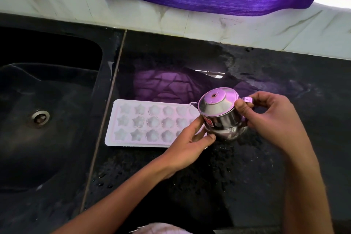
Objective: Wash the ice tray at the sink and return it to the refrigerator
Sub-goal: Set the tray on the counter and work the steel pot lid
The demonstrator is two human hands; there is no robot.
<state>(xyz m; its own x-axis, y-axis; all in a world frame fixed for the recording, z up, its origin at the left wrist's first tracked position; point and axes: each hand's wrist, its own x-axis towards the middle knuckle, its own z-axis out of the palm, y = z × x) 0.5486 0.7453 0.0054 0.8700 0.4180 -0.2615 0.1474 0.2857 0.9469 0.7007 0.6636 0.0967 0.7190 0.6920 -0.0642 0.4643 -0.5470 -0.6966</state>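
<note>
Both hands hold a small steel pot [220,116] right of centre: left hand [187,146] grips its base, right hand [273,119] pinches its handle. White ice tray [144,122] lies on the black counter [284,85], beside the sink [47,100] at left.

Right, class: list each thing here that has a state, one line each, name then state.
Ice tray: flat on the counter, cavities up, beside the sink.
Steel pot: lidded, held over the tray's right end.
Left hand: grips the pot's base.
Right hand: pinches the pot's handle.
Sink: drain open.
</note>
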